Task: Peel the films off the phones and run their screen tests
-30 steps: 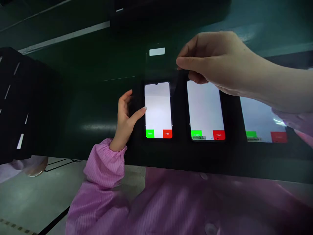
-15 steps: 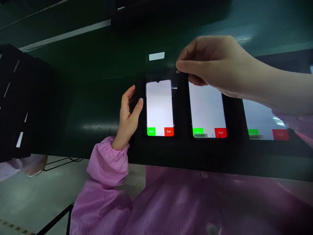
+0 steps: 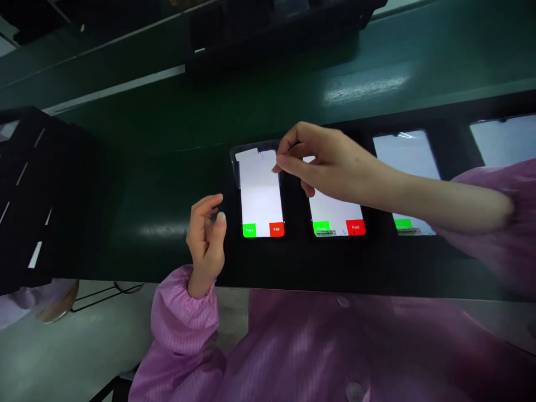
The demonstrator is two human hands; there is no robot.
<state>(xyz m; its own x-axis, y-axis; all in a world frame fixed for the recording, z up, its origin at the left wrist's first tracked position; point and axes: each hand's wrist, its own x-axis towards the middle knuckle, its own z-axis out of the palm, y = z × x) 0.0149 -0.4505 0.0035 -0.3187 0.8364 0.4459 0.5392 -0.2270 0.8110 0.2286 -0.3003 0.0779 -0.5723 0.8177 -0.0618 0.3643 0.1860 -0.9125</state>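
A phone (image 3: 262, 206) with a lit white screen, a green Pass box and a red Fail box lies on the dark table. Over its upper half is a clear film (image 3: 256, 171), slightly askew, with a white label (image 3: 247, 154) at its top. The fingertips of my right hand (image 3: 320, 159) pinch the film's right edge. To the left of the phone, my left hand (image 3: 206, 237) is raised, fingers curved and thumb apart, holding nothing. A second lit phone (image 3: 335, 209) lies partly hidden under my right hand.
Farther right are a third lit phone (image 3: 404, 153) and another lit screen (image 3: 506, 139), both partly covered by my right arm or sleeve. A black slotted stack (image 3: 25, 206) stands at the left. A dark box-like object (image 3: 272, 33) is at the back. The table's front edge runs before me.
My right hand has brought the film down and left, so its white label now overlaps the phone's top. My left hand has drawn back from the phone. The camera view has shifted.
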